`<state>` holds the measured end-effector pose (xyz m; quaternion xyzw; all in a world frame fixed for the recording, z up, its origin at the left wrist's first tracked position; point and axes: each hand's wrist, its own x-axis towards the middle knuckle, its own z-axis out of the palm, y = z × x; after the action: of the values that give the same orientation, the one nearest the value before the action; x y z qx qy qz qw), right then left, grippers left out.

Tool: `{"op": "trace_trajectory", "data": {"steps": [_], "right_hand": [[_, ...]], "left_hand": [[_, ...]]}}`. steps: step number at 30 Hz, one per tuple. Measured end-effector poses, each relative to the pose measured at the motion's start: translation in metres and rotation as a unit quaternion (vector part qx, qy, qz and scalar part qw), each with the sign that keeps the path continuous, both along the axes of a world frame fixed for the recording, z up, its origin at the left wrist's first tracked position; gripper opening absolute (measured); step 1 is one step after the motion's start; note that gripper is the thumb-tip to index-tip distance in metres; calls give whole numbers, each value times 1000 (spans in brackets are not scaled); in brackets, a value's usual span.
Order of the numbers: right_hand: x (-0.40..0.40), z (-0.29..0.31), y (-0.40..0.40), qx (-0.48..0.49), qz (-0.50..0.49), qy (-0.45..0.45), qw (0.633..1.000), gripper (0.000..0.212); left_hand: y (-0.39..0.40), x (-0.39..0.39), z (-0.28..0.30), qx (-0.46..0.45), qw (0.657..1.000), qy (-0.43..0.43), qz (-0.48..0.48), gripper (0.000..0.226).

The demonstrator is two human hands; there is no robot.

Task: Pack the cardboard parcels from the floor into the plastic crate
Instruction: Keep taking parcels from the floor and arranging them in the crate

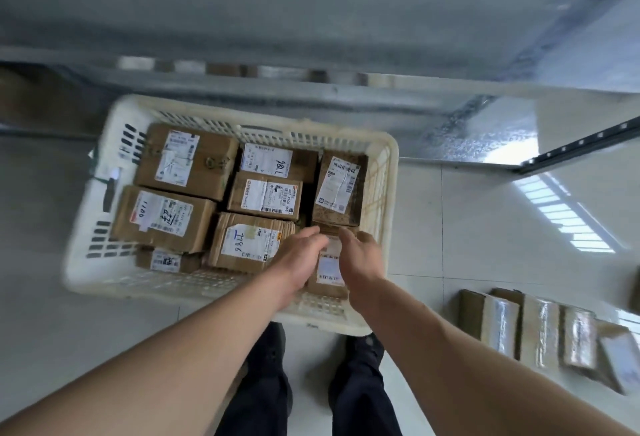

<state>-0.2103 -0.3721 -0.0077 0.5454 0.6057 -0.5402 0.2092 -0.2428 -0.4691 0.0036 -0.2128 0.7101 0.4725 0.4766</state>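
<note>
- The crate (86, 228), a white slotted plastic one, stands on the pale tiled floor (485, 228) just ahead of the person's dark shoes.
- It holds a packed layer of labelled parcels (166, 216), touching side by side and reaching most of the way to the rim.
- Both arms reach into its near right corner, over a small parcel (329, 269) lying there with its white label up.
- The left hand (298, 259) lies at that parcel's left edge, fingers stretched forward and close together; whether they grip it cannot be told.
- The right hand (363, 255) sits at the parcel's right edge, fingers loosely bent; its hold cannot be told either.
- More parcels (540, 331) lie in a row on the floor to the right, well apart from the crate.
</note>
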Motion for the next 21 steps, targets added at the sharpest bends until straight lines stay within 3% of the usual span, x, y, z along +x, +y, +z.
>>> {"op": "trace_trajectory", "data": {"steps": [3,7,11,17,21], "right_hand": [[0,51,6,-9,-12,49,999,40],[5,108,15,-7,1,105,994,52],[16,151,25,-3,-6,141,990,79],[44,210,47,17,16,177,984,56],[68,237,59,63,23,198,978,60]], "left_hand": [[3,0,50,-5,999,23,29,28],[7,4,106,-4,998,48,44,51],[10,11,152,1,995,87,55,49],[12,26,202,17,985,170,-1,47],[10,34,230,22,974,216,-62,56]]}}
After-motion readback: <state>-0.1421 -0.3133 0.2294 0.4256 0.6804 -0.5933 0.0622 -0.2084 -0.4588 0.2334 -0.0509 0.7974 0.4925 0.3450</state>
